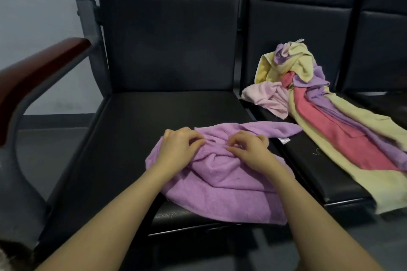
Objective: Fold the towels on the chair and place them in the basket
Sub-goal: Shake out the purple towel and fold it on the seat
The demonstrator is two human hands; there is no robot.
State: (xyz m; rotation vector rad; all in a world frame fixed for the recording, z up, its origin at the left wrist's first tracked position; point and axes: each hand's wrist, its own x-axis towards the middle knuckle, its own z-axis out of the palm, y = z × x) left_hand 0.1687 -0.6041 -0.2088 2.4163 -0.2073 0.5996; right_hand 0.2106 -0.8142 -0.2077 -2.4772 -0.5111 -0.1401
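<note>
1. Here, both hands rest on the purple towel (217,174), which lies crumpled on the near chair seat (132,138): the left hand (179,149) and the right hand (248,149) each have their fingers curled, pinching bunched cloth near the middle.
2. Risk: the towel's near edge hangs over the seat front, so a pull towards the person could slide it to the floor.
3. Folding over the bunched creases would likely give an uneven fold.
4. The heap of towels (308,94) waits on the next seat; the basket is out of view.
</note>
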